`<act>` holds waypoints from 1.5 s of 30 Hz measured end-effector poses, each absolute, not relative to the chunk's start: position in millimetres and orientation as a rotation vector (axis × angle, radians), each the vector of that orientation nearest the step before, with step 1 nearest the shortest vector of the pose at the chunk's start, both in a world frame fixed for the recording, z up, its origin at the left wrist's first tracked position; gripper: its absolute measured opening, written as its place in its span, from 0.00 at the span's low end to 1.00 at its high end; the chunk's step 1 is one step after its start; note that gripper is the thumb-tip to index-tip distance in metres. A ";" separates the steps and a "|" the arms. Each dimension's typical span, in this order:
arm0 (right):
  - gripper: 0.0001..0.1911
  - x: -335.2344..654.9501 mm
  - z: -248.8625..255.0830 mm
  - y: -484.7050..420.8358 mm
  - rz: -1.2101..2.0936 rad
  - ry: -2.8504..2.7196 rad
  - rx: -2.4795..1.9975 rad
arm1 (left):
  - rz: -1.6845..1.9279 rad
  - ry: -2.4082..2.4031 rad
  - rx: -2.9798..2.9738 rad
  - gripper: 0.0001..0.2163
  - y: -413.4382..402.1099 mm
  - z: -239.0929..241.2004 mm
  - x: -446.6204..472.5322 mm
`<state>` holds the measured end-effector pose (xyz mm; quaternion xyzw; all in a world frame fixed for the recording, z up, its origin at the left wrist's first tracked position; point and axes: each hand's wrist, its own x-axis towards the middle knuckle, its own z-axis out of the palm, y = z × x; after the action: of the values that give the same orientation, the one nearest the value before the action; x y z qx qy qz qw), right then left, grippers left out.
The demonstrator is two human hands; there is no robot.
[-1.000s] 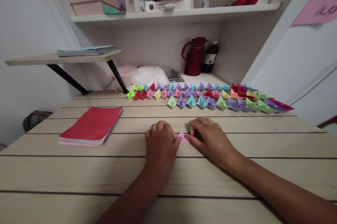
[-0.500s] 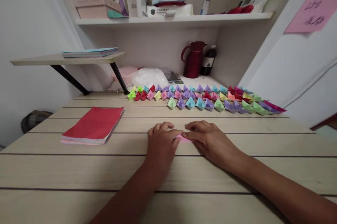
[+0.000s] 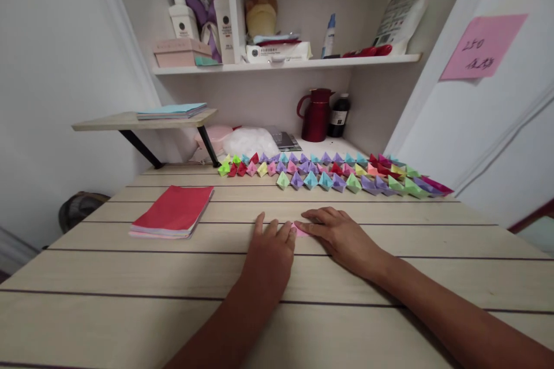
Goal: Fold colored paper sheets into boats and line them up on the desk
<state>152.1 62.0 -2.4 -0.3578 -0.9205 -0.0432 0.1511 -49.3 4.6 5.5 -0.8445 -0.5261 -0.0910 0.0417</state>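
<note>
A person's left hand (image 3: 270,256), fingers spread, and right hand (image 3: 341,239), whose grip cannot be told, touch a small pink paper (image 3: 299,232) between them on the wooden counter (image 3: 329,334), nearer than rows of colourful paper boats (image 3: 310,181).

Two hands, the left hand (image 3: 270,256) and right hand (image 3: 341,240), and one pink paper (image 3: 300,233) are at centre. Above: three rows of paper boats (image 3: 310,181), overlapping too much to number singly. Left: two paper stacks, one red-topped (image 3: 173,210), one blue-topped (image 3: 173,110). Upper right: one pink note (image 3: 483,48).
</note>
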 end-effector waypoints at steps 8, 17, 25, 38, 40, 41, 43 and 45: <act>0.22 153.8 7.2 55.0 -0.198 -2.673 -0.839 | -0.326 -1.697 -2.570 0.20 -0.8 10.8 -49.2; 0.17 159.2 8.9 60.2 -0.085 -2.662 -0.735 | -0.286 -1.712 -2.652 0.25 2.3 9.0 -56.1; 0.14 167.9 4.6 68.8 0.126 -2.574 -0.702 | -0.268 -1.739 -2.649 0.28 2.5 8.6 -56.4; 0.13 128.9 0.3 52.9 0.120 -2.477 -0.930 | -0.470 -1.776 -2.953 0.31 5.6 20.6 -85.3; 0.11 129.9 -2.4 57.3 0.128 -2.467 -0.945 | -0.641 -1.840 -3.089 0.27 12.5 25.0 -94.9; 0.11 130.8 -2.2 59.2 0.131 -2.474 -0.940 | -0.823 -1.924 -3.118 0.24 17.0 27.7 -97.5; 0.10 131.5 1.1 61.6 0.121 -2.510 -0.933 | -1.338 -2.205 -3.008 0.17 28.5 33.0 -97.3; 0.09 130.4 6.0 62.1 0.080 -2.549 -0.937 | -1.532 -2.344 -2.854 0.17 42.6 36.7 -90.4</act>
<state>130.4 62.1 6.0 -0.3370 -0.9172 0.0287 0.2106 -90.4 42.6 36.7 -0.6493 -0.5334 -0.3486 -0.4152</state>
